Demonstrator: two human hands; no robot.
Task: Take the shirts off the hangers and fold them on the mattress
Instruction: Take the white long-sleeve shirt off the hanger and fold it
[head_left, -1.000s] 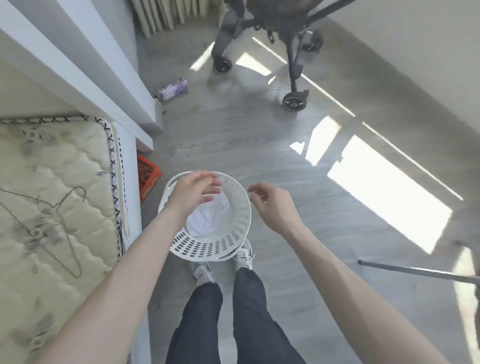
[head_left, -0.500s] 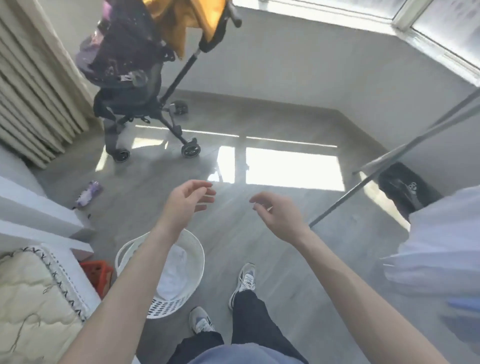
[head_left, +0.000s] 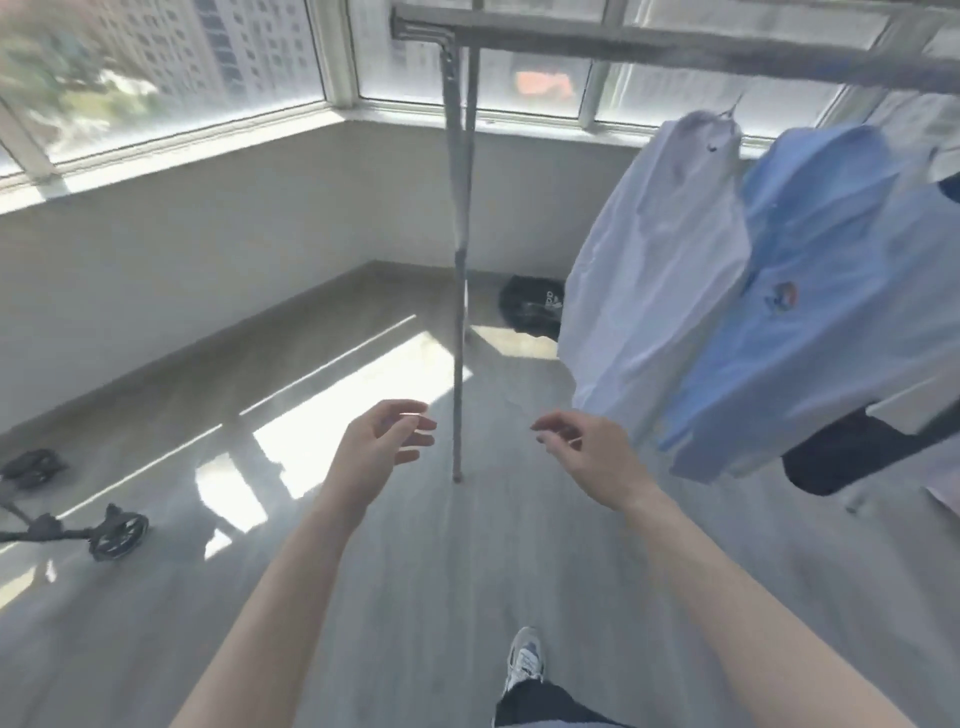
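both hands are raised, empty and loosely curled, left hand (head_left: 382, 441) and right hand (head_left: 592, 457) just short of the white shirt (head_left: 649, 260), probably to lift it off. it hangs beside the blue shirt (head_left: 821, 312) on the clothes rail (head_left: 675, 49).

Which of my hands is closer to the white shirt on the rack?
Right. The right hand is just left of the lower hem of the white shirt. The left hand is farther off, across the rack's upright pole.
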